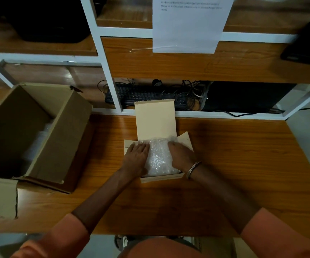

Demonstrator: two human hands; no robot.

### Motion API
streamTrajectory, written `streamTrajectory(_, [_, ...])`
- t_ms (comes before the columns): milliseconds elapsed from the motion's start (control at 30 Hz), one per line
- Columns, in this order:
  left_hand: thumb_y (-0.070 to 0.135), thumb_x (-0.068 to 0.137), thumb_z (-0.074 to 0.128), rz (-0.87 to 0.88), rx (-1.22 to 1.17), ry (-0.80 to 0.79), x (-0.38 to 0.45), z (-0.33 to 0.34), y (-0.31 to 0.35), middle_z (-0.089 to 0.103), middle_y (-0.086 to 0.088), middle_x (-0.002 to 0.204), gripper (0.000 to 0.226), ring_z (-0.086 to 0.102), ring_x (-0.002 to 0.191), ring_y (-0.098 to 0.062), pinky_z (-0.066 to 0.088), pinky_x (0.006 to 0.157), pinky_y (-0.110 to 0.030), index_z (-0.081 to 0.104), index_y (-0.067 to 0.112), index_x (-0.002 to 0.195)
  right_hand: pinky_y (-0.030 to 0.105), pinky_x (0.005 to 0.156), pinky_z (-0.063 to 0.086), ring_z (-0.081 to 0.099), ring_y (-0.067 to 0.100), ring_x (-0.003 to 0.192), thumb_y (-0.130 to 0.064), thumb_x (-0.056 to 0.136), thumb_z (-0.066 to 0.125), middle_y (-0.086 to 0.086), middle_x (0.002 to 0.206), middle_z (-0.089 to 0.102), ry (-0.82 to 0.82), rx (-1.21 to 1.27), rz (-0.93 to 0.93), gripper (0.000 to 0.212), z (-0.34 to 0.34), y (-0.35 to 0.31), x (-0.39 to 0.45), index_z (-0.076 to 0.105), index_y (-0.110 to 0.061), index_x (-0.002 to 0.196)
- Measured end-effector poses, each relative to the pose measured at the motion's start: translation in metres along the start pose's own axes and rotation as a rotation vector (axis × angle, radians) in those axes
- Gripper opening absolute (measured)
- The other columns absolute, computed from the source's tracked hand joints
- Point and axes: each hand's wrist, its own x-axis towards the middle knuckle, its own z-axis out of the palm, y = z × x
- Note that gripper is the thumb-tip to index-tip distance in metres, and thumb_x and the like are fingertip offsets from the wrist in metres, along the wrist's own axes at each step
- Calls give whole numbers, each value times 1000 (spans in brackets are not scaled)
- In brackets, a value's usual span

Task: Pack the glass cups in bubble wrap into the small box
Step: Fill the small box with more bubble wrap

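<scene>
A small tan cardboard box [161,178] stands on the wooden table with its lid flap [155,121] raised at the back. A bundle of clear bubble wrap [157,158] fills the box; no glass shows through it. My left hand [136,159] lies flat on the bundle's left side with fingers straight. On the bundle's right side, my right hand [182,157] presses down, fingers pointing inward; a metal bracelet circles that wrist.
A large open brown carton [44,135] sits at the left of the table [234,164], with pale wrap dimly visible inside. Behind the small box, a white-framed shelf [113,86] holds a black keyboard [143,94] and tangled cables. A printed sheet [187,23] hangs above.
</scene>
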Motion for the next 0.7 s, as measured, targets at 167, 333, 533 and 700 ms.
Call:
streamTrajectory(167, [55,84,80,37,-29,2,3,4,-8,16,-13,176,125,14,163,-28,-13,127,-50,0,8,168,40,80,59,60,30,113,-4,85,72,18,126,62,69,-192,-82,70,10,3,-2,41,-10,147])
streamTrajectory(333, [64,82,77,39,114,-41,9,-1,-1,12,-13,176,130,14,162,-32,-1,132,-55,-4,7,167,44,91,51,52,34,125,-13,82,76,20,133,61,16,-267,-137,71,14,5,0,42,-6,144])
streamTrajectory(533, [62,82,78,34,117,-3,9,-2,-1,13,-14,175,131,16,161,-33,2,131,-55,-4,6,167,42,109,42,39,31,136,-20,78,83,12,150,47,-131,-145,-152,93,4,19,2,32,-11,155])
streamTrajectory(700, [62,77,83,-62,55,69,-2,-12,-8,21,-10,173,137,19,160,-30,10,130,-60,-4,7,168,46,105,32,29,27,142,-42,69,88,1,159,37,-62,-169,-137,112,-8,30,0,27,-18,160])
